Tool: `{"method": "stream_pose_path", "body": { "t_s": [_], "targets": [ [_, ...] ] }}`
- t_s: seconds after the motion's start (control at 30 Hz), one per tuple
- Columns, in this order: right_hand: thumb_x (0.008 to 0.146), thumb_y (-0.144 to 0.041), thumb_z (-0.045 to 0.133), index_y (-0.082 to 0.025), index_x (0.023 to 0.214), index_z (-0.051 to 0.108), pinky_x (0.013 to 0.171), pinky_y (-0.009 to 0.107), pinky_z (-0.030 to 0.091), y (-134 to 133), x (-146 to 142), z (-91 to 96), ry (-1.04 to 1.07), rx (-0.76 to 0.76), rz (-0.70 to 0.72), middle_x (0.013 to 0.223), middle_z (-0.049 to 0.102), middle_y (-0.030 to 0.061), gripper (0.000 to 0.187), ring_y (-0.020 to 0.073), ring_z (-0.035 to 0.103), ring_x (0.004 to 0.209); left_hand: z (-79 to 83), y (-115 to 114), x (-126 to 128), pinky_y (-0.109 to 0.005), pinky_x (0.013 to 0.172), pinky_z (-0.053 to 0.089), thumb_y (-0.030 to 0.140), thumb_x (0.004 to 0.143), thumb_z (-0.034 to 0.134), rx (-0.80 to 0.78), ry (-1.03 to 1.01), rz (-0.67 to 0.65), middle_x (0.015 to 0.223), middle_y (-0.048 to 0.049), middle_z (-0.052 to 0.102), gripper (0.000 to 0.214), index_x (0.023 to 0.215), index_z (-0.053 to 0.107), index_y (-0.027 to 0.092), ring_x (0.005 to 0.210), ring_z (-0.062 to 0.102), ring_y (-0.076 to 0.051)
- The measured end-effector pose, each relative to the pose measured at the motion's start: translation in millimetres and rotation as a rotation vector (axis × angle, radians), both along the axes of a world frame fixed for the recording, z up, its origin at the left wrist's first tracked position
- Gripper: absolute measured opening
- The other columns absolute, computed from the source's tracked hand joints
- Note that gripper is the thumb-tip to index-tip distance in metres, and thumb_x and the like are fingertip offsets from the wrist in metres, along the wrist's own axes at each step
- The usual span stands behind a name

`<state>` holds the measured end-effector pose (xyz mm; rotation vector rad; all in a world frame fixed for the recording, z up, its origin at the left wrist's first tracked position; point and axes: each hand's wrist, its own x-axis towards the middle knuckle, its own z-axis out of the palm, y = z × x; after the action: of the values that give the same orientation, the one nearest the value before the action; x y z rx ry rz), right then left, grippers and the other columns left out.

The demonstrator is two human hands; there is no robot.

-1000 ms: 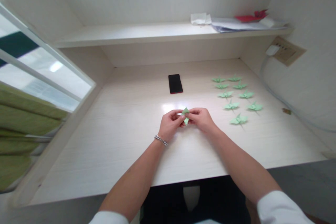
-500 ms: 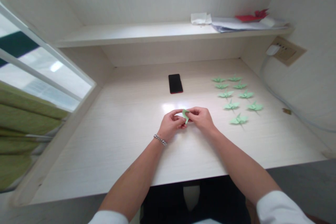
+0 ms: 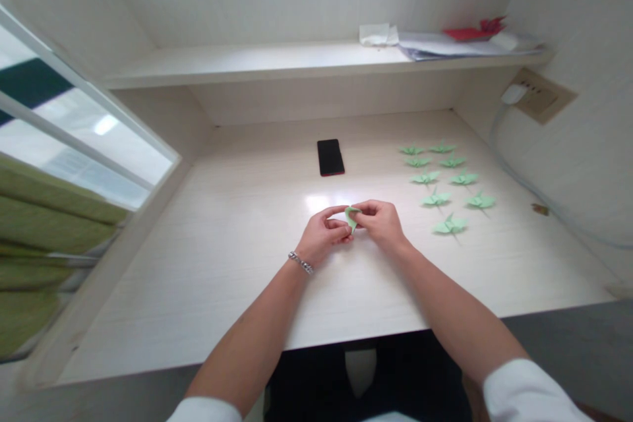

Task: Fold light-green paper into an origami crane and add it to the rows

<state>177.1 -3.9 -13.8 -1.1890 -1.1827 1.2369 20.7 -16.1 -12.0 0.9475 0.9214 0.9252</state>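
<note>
Between my two hands is a small folded piece of light green paper (image 3: 352, 218), held above the desk (image 3: 237, 224). My left hand (image 3: 324, 235), with a chain bracelet (image 3: 301, 262) at the wrist, pinches its lower tip between thumb and fingers. From the other side, my right hand (image 3: 380, 221) grips the upper part, thumb and index finger closed on the paper. Fingers cover part of the folds. To the right of my hands, several light green paper cranes (image 3: 450, 225) stand in two rough columns.
A black phone (image 3: 330, 157) lies beyond my hands. Papers (image 3: 445, 46) and a red item (image 3: 467, 33) rest on the shelf (image 3: 277, 59) above. On the right wall, a plug (image 3: 514, 93) sits in a socket, its cable (image 3: 519, 178) running down along the desk's side.
The green paper has shifted very slightly to the right and its upper edge looks more curled over. Both hands keep hold of it; the cranes and phone stay put.
</note>
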Motion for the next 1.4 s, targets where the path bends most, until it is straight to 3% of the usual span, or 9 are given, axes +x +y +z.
{"method": "stream_pose_path", "body": {
  "t_s": [0.37,0.57,0.8,1.13,1.4],
  "targets": [
    [0.06,-0.039,0.079,-0.012,0.084,0.073,0.058,0.029,0.056,1.6,0.9,-2.8,0.087,0.014,-0.015,0.07,0.069,0.0051,0.037,0.0147,0.062,0.06,7.0,-1.0,-3.5,-0.028,0.058,0.049,0.013,0.063,0.074,-0.028,-0.04,-0.031,0.07,-0.0047,0.067,0.056,0.116,0.054,0.011,0.06,0.064,-0.016],
    [0.06,-0.04,0.079,-0.012,0.086,0.073,0.059,0.03,0.056,1.9,0.9,-3.6,0.109,0.019,-0.023,0.07,0.069,0.0054,0.039,0.015,0.062,0.06,4.1,-1.4,-0.2,-0.028,0.059,0.05,0.021,0.069,0.072,-0.004,-0.012,-0.009,0.072,-0.0052,0.066,0.049,0.114,0.055,0.012,0.059,0.063,-0.014],
    [0.062,-0.042,0.077,-0.013,0.084,0.073,0.057,0.028,0.054,0.0,-0.2,-1.0,0.039,0.041,-0.023,0.069,0.07,0.0056,0.037,0.0147,0.062,0.059,2.0,-1.7,1.6,-0.026,0.057,0.048,0.02,0.068,0.072,0.068,0.02,0.005,0.07,-0.0032,0.066,0.056,0.12,0.052,0.014,0.058,0.063,-0.014],
    [0.059,-0.043,0.078,-0.014,0.083,0.073,0.058,0.03,0.056,3.5,2.8,0.2,0.081,0.022,-0.086,0.069,0.07,0.005,0.038,0.0156,0.062,0.061,6.4,-4.0,-2.0,-0.031,0.064,0.05,0.02,0.063,0.079,0.026,-0.035,-0.058,0.076,-0.0057,0.068,0.071,0.126,0.048,0.015,0.064,0.065,-0.016],
    [0.057,-0.043,0.08,-0.013,0.083,0.072,0.059,0.03,0.056,3.7,1.6,-1.3,0.117,0.007,-0.068,0.068,0.069,0.0042,0.039,0.0148,0.062,0.059,4.6,-2.8,0.5,-0.029,0.062,0.049,0.024,0.069,0.074,0.025,-0.051,0.003,0.073,-0.0046,0.066,0.059,0.122,0.05,0.014,0.062,0.063,-0.015]
  ]
}}
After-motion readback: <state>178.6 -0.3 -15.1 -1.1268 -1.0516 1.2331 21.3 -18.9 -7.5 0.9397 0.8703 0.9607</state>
